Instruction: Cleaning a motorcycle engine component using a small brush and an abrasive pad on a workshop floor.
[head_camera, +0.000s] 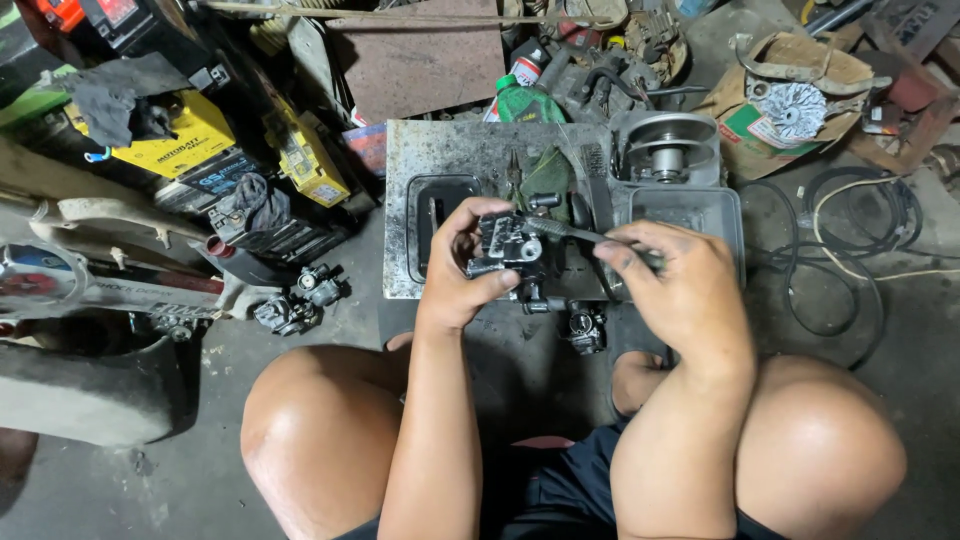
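Observation:
My left hand (462, 270) grips a small dark metal carburetor (508, 250), held up over a grimy metal tray. My right hand (680, 290) holds a thin screwdriver (570, 231) whose tip touches the top of the carburetor. Both forearms reach out between my bare knees. A second small carburetor part (583, 327) lies just below the hands on the floor.
The metal tray (430, 150) holds pliers, a green rag and a round pulley (667, 150). More carburetor bodies (297, 300) lie at left by yellow batteries (190, 140). A green bottle (525, 100), a cardboard box with a fan part (790, 105) and black cables (850, 230) lie around.

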